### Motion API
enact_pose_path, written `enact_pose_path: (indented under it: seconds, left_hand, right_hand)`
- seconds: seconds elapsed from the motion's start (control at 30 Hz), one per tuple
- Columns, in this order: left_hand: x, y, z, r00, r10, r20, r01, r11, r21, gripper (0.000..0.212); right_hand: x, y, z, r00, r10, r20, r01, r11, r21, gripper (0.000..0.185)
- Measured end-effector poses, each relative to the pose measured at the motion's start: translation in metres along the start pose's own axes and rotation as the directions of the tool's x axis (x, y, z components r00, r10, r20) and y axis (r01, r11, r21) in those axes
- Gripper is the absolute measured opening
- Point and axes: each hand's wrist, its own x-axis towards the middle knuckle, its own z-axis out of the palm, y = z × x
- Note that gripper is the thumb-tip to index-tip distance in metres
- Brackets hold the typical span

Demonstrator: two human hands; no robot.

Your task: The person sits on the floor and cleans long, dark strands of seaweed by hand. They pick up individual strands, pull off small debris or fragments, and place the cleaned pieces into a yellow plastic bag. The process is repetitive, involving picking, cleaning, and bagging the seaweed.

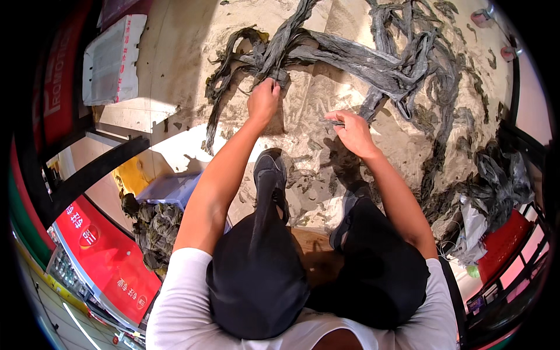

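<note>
My left hand (264,101) pinches dark strips of what looks like dried kelp (280,48) near the lower end, just above the floor. Those strips run up and away past the top of the view, while others branch left and right across the floor. My right hand (352,133) has its thumb and fingers closed on a thin dark piece (336,122); whether it is a kelp scrap or a small tool I cannot tell. Close behind that hand, a wide grey kelp strip (358,61) lies folded over.
Kelp scraps litter the pale floor (302,135) around my shoes (270,170). At left are a white foam box (105,61), a black metal frame (96,173), a bluish plastic bin (168,188) and a kelp pile (155,229). More kelp (498,183) heaps by a red plastic item (503,245).
</note>
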Motion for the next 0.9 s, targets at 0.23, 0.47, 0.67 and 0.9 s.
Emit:
enact_pose_path:
  seconds: [0.23,0.47,0.67,0.9]
  left_hand:
    - [-0.093,0.057,-0.005,0.738,0.443,0.509,-0.427,0.891,-0.156,0.018]
    - [-0.088,0.079,-0.013,0.685,0.436,0.584,-0.269,0.896,-0.354,0.017]
    - [-0.054,0.097,-0.018,0.579,0.679,0.451,-0.455,0.728,-0.513,0.032]
    - [0.047,0.126,0.023,0.677,0.662,0.320,-0.716,0.493,0.495,0.094]
  right_hand:
    - [-0.012,-0.019,-0.018,0.999,0.028,0.047,-0.026,0.998,-0.049,0.043]
    - [-0.028,-0.016,-0.012,0.959,-0.285,-0.002,0.269,0.906,-0.326,0.016]
    - [-0.051,-0.003,-0.027,0.973,-0.230,-0.006,0.230,0.971,0.059,0.019]
    - [-0.171,-0.011,-0.093,0.916,0.317,-0.245,-0.153,0.842,0.517,0.039]
